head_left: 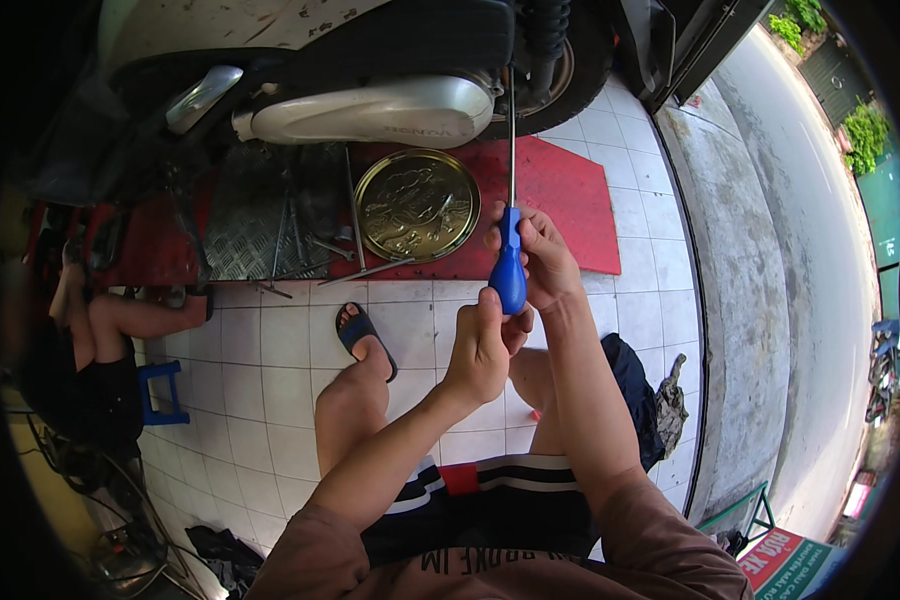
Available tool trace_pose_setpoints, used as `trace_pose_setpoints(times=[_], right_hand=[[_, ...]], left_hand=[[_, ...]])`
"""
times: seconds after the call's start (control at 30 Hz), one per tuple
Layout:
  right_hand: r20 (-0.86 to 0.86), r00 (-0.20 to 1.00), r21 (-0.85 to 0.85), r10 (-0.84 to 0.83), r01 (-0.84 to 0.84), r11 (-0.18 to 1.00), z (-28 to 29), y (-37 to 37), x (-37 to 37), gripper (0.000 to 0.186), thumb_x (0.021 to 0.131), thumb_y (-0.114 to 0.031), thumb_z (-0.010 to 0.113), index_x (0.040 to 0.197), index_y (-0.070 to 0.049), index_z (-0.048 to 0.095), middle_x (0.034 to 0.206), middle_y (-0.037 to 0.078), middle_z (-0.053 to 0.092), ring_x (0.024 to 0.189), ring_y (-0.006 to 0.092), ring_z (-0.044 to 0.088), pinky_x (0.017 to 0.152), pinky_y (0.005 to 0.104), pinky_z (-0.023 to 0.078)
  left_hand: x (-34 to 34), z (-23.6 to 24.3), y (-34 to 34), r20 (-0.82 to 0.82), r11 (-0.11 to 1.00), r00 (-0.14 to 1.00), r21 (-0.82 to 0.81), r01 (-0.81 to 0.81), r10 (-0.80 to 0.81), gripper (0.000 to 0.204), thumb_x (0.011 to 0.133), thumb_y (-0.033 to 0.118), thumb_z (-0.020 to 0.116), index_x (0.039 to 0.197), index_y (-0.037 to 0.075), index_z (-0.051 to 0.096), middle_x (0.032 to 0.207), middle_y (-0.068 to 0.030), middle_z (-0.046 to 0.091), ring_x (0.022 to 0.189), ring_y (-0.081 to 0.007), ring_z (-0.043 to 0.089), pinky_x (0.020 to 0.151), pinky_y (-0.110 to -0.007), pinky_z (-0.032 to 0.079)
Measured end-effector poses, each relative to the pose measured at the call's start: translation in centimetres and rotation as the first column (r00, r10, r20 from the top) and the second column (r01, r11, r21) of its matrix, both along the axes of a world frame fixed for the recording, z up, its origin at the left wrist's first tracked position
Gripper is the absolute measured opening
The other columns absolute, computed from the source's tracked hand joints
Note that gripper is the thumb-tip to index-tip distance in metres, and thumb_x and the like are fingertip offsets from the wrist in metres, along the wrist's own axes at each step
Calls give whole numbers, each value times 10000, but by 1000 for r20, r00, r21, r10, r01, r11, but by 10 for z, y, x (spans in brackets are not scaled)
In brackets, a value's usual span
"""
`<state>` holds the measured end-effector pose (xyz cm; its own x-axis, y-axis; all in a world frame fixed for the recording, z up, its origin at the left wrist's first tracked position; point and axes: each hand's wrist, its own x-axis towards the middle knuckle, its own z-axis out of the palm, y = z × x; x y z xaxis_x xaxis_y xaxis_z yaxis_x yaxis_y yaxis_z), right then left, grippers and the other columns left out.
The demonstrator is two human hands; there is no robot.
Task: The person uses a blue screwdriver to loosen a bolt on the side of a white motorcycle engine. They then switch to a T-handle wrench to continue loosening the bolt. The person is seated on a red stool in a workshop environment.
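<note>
My brown shirt (pixel 530 580) and bare forearms (pixel 395 455) lie closest, and beyond them both my hands meet on one screwdriver (pixel 510 240). The fingers of my left hand (pixel 480 350) curl around the butt of its blue handle (pixel 509 278), thumb laid along it; those of my right hand (pixel 552 268) are wrapped about the front of the handle, near where the metal shaft (pixel 512 150) begins. The shaft points straight away from me, toward the rear of the scooter (pixel 390 55), between the silver engine cover (pixel 370 112) and the back wheel (pixel 585 90). I can't make out the tip, so whether it is seated I can't tell. I judge this to be the lining-up or turning stage. The next move, I'd say, calls for a steady shaft, my right fingers guiding while my left gives push and twist. On the red platform (pixel 582 222) sit a round gold tray (pixel 416 153) and long metal tools (pixel 370 271).
</note>
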<state>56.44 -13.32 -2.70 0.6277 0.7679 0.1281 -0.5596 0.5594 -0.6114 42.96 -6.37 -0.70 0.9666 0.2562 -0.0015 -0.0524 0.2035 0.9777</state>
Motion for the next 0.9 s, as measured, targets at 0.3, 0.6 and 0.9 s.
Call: trace_pose_setpoints(times=[0.3,0.6,0.9], right_hand=[[49,990,-113,-132,136,984,-3,4,2,354,868,-276,712,1052,3,596,820,53,619,587,27,476,489,160,399],[83,994,-33,66,-63,997,-9,-3,4,453,834,-245,743,1137,25,541,906,100,623,603,34,484,486,163,410],[78,995,-122,-57,66,990,-9,-6,8,449,818,-356,723,1026,-17,513,824,49,550,676,84,502,525,183,394]], left_hand=[[0,2,9,108,887,993,451,-97,53,407,1006,346,458,898,-34,559,543,-66,491,446,-153,477,443,-328,357],[-1,-7,16,109,961,990,251,-113,88,414,1023,294,374,797,-12,536,588,-108,515,479,-224,502,485,-361,381],[2,-2,12,281,673,958,700,-241,51,333,942,293,602,835,1,483,560,-89,518,486,-271,585,455,-367,445]])
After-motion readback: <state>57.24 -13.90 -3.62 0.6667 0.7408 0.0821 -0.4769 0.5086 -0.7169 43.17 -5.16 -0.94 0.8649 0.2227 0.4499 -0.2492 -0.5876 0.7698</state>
